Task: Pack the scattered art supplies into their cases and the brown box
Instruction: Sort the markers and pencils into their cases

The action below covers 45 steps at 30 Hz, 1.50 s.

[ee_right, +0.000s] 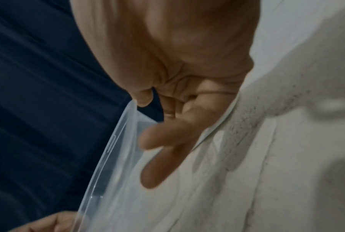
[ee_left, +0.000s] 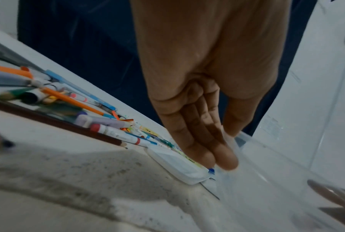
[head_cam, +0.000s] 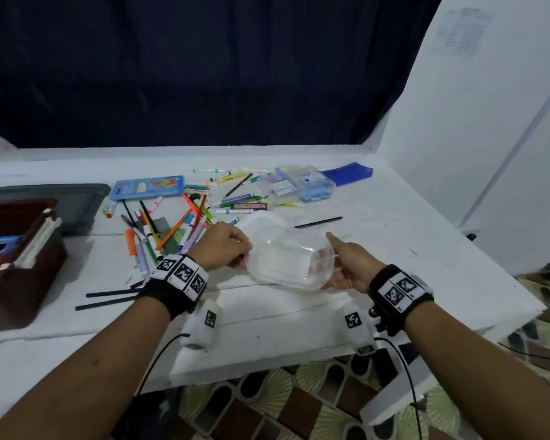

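Both hands hold one clear plastic case [head_cam: 291, 260] at centre frame, long axis left to right: left hand [head_cam: 224, 246] curled on its left end, right hand [head_cam: 350, 265] pinching its right rim. Scattered markers and pencils [head_cam: 169, 227] lie upper left of it, nearer the left hand

Dim bluish light, blurred wrist views, wide-angle distortion
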Available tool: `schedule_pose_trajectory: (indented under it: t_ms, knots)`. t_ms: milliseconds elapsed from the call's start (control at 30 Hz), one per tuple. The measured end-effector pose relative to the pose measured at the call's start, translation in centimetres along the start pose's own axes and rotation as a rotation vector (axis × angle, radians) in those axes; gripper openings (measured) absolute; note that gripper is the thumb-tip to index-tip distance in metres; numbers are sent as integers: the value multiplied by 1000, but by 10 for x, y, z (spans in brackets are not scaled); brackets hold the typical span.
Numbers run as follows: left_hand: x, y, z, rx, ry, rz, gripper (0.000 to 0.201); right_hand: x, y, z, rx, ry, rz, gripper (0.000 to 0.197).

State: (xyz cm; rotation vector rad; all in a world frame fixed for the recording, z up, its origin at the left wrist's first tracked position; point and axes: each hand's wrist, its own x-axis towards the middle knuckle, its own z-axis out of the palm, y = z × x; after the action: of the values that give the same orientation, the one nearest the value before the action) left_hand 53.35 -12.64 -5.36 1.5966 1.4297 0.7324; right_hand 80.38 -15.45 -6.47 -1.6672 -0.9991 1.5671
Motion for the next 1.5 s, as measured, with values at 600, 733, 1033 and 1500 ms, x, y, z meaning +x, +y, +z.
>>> schedule_pose_trajectory:
  t_ms: [600,733,1033,1500]
  knots:
    - [-41,-38,-23,-179,36,-328,9,19,1,53,-294,115,-253,11]
    - [-42,-40,-19,-219,134,-315,15,22,2,57,-316,138,-264,11]
    - [-48,-49,-43,-220,212,-249,12,21,-35,46,-590,209,-416,9]
    - [31,-57,-97,448,216,-234,19,92,-136,145,-1175,-263,-658,16]
